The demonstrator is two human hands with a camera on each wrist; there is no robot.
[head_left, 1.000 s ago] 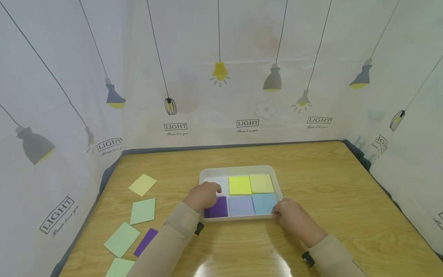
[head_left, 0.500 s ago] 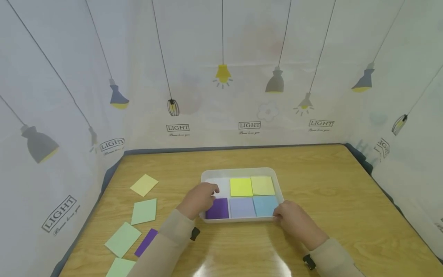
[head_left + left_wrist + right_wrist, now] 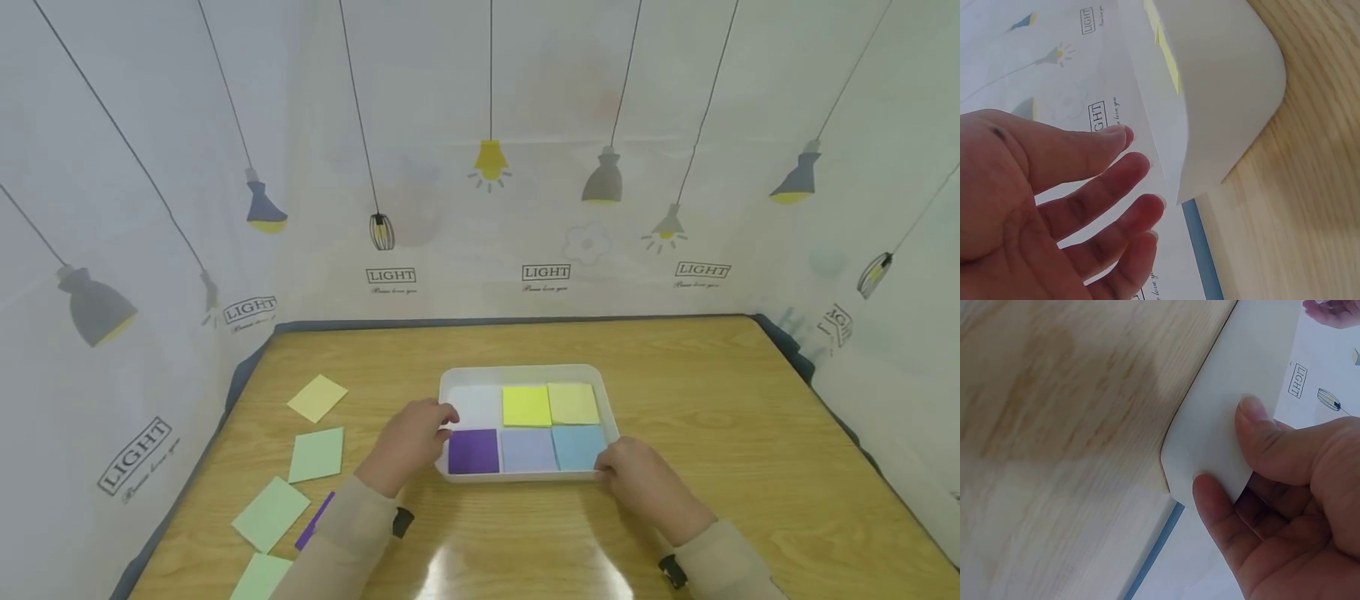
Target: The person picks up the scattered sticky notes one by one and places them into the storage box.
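A white rectangular tray (image 3: 525, 374) holds square sticky notes. Bright yellow (image 3: 527, 406) and pale yellow notes (image 3: 573, 404) lie in its back row; purple (image 3: 473, 451), lavender (image 3: 528, 450) and blue notes (image 3: 578, 447) fill the front row. The back left of the tray shows bare white bottom. At the tray's left side is my left hand (image 3: 405, 440), holding nothing, its fingers loosely bent with gaps between them in the left wrist view. My right hand (image 3: 648, 483) grips the front right corner, thumb and fingers on the tray's wall (image 3: 1213, 419) in the right wrist view.
Left of the tray, loose notes lie on the wooden table (image 3: 712, 392): a pale yellow one (image 3: 317, 398), several green ones (image 3: 317, 454), and a purple one (image 3: 311, 527) partly covered by the left sleeve (image 3: 337, 533). A lamp-patterned curtain (image 3: 450, 300) surrounds the table's back and sides.
My left hand has drawn back leftward from over the tray, uncovering the purple note's upper part there. The left sleeve now covers more of the loose purple note. My right hand keeps its grip.
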